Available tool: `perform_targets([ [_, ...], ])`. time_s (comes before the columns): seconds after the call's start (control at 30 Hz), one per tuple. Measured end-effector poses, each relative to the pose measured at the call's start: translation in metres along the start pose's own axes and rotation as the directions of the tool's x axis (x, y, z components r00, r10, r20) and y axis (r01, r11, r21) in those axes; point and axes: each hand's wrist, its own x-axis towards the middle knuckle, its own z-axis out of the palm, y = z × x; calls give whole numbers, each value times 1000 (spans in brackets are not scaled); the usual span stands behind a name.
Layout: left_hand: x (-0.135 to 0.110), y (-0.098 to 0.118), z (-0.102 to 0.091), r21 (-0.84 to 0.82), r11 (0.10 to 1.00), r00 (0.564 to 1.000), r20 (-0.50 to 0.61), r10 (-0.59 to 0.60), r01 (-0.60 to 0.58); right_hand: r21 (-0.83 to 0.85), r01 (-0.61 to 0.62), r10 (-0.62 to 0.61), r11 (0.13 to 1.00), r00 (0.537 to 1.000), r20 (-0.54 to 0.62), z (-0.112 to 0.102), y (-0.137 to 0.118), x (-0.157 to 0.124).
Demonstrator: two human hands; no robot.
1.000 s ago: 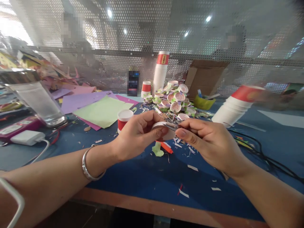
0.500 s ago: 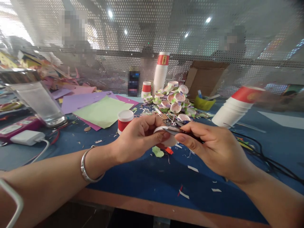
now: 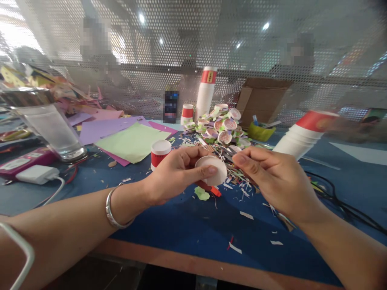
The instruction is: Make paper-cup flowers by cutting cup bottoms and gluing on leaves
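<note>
My left hand (image 3: 178, 175) is closed on a round white paper cup bottom (image 3: 219, 172), its thumb pressed flat on the disc's face. To the right, my right hand (image 3: 269, 179) pinches a slim dark pointed tool (image 3: 229, 153). The fingers cover most of this tool, so its exact kind is unclear. Its tip points left, apart from the disc. Just behind my left hand stands a red and white paper cup (image 3: 161, 154). Beyond both hands rises a pile of cut cup bottoms (image 3: 224, 125) with green and purple paper bits.
Tall cup stacks (image 3: 206, 94) stand behind the pile, and another leaning stack (image 3: 302, 135) is at right. Coloured paper sheets (image 3: 133, 141), a glass jar of water (image 3: 56, 129) and a purple box (image 3: 26, 163) lie left. Black cables (image 3: 338, 197) run right; paper scraps (image 3: 246, 215) litter the blue table.
My right hand has drawn the dark tool off the cup bottom, up and to the right. My left hand has tilted the disc so its white face shows.
</note>
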Motion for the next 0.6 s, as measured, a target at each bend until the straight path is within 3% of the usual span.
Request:
perform_targets([
  [0.17, 1, -1, -2, 20, 999, 998, -61, 31, -30, 66, -101, 99, 993, 994, 39, -1, 6, 5],
  [0.33, 0, -1, -2, 157, 983, 990, -86, 109, -95, 148, -155, 135, 977, 981, 137, 4, 6, 3],
  [0.43, -1, -1, 0, 117, 987, 990, -75, 123, -114, 203, -170, 138, 964, 977, 163, 9, 2, 2],
  [0.6, -3, 0, 2, 11, 999, 999, -7, 32, -32, 294, -186, 152, 937, 979, 136, 14, 0, 4],
])
